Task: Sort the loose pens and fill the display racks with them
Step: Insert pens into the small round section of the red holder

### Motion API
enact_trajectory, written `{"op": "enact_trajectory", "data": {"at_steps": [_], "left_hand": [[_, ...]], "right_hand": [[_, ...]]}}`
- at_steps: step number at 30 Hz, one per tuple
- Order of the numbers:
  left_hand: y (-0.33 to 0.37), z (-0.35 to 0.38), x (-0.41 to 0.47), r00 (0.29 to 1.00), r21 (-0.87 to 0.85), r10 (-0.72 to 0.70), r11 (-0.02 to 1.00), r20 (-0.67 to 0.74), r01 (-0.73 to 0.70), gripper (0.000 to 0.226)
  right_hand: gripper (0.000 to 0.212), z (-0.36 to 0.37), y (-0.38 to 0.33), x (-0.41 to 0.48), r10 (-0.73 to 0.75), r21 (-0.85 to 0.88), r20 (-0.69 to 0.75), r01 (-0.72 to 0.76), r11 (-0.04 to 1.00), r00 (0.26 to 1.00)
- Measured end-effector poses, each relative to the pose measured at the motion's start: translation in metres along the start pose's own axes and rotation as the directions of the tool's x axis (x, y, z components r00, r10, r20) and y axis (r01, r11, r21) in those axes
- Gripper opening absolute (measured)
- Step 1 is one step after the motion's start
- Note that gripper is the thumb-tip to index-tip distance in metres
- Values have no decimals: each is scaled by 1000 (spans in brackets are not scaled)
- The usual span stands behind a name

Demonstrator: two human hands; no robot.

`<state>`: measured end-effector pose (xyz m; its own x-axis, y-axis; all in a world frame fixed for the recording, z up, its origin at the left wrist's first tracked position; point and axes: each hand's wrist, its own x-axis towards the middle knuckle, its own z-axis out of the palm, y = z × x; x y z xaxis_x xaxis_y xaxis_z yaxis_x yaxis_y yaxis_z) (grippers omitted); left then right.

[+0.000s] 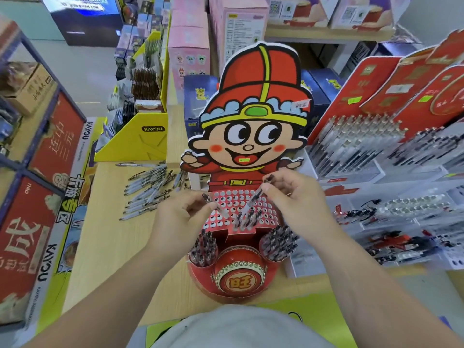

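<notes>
While over the holed rack (pixel 270 212), left hand (pixel 180 217) and right hand (pixel 293 197), each grip pinching a clear, seemingly dark-capped pen (pixel 252 200).

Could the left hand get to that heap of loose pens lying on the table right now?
Probably yes: the loose pens lie beside the left hand with only bare table between. But its fingers already pinch a pen, which it would likely slot into the rack first.

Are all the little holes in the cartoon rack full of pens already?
No, most holes in the rack are empty, and only a few pens stand near its lower middle.
</notes>
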<state>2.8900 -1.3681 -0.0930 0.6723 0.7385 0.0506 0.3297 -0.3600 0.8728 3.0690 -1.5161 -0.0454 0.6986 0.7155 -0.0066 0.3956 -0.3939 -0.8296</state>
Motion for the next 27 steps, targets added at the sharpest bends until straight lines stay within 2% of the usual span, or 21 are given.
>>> {"op": "enact_trajectory", "data": {"at_steps": [9,13,17,27], "left_hand": [[-4,-2,2,995,116,80,990,53,-85,16],[2,-5,3,991,138,117,983,61,-125,10],[6,-7,6,983,168,158,971,99,-173,5],[0,-3,14,965,200,188,954,182,-224,14]], "right_hand": [[12,12,0,7,-64,-130,106,78,988,992],[4,14,4,8,-58,-148,130,77,986,990],[14,16,9,9,-26,-161,182,55,985,983],[21,14,-3,27,-1,-292,345,108,950,939]]}}
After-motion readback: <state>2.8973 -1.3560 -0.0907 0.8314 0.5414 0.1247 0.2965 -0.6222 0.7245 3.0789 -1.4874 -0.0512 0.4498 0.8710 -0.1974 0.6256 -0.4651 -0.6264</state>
